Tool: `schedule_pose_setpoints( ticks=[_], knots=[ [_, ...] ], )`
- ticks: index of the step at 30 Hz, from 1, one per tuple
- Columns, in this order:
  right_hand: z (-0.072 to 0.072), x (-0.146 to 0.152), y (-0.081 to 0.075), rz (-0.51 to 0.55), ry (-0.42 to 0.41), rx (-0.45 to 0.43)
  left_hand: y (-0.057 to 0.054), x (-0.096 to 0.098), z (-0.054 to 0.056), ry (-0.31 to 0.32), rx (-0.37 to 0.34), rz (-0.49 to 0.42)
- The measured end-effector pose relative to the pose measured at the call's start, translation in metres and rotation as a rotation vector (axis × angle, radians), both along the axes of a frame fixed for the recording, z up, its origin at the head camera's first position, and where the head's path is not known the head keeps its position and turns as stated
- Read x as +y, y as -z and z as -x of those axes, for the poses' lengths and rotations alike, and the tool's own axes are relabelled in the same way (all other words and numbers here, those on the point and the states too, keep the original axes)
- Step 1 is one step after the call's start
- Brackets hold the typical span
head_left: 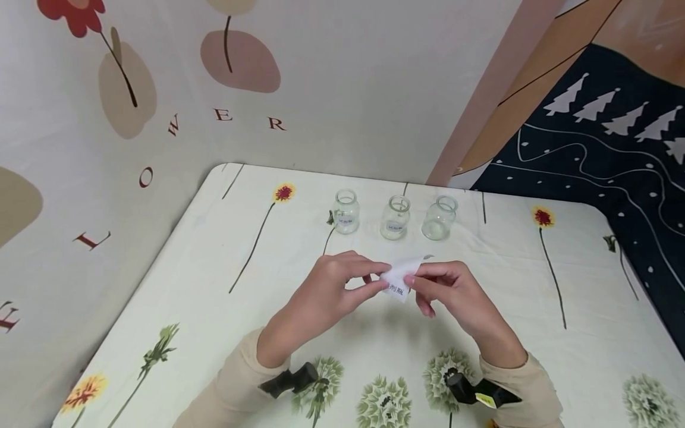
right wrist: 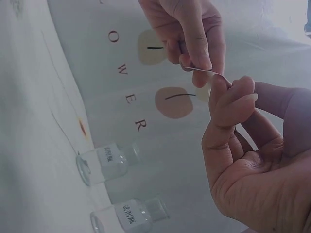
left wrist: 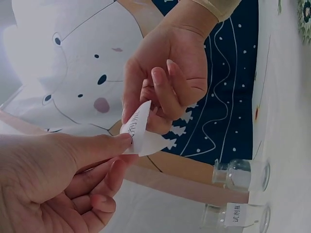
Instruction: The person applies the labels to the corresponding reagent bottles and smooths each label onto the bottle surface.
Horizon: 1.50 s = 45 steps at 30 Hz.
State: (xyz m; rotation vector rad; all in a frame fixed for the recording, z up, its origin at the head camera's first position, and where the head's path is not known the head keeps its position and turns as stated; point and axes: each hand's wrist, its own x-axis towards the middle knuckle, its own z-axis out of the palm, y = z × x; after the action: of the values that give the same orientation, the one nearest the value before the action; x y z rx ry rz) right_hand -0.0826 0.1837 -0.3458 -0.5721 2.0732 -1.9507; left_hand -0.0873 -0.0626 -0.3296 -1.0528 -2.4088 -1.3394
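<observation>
Between both hands, above the table, is a small white label (head_left: 401,273) with printed characters. My left hand (head_left: 334,282) pinches its left side between thumb and fingers. On its right side, the thumb and index finger of my right hand (head_left: 455,291) pinch the label, and the other fingers are bent. In the left wrist view the label (left wrist: 138,131) is bent, with one part curling away. From the right wrist view it is seen nearly edge-on as a thin curved strip (right wrist: 206,71). Just beyond the hands stand two labelled glass bottles (head_left: 346,213) (head_left: 395,219).
A third glass bottle (head_left: 439,218), with no label visible on it in the head view, stands right of the other two. All are open-mouthed and upright. A flower-patterned cloth (head_left: 187,261) covers the table. Printed curtains (head_left: 364,107) hang behind its far edge.
</observation>
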Motion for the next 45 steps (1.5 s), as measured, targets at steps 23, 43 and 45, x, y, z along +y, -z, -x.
schedule_pose_setpoints(
  ticks=[23,43,45],
  knots=[
    [0.0017,-0.0012,0.0024,0.189,-0.082,-0.077,-0.0014,0.0032,-0.0004,-0.072,-0.087,-0.118],
    [-0.0004,-0.0085,0.0012,0.084,0.092,-0.046,0.0019,0.0029,-0.0005,-0.110,-0.005,-0.029],
    [-0.0004,-0.0095,0.0006,0.066,0.110,-0.056,0.0014,0.0029,-0.0015,-0.115,-0.007,-0.010]
  ],
)
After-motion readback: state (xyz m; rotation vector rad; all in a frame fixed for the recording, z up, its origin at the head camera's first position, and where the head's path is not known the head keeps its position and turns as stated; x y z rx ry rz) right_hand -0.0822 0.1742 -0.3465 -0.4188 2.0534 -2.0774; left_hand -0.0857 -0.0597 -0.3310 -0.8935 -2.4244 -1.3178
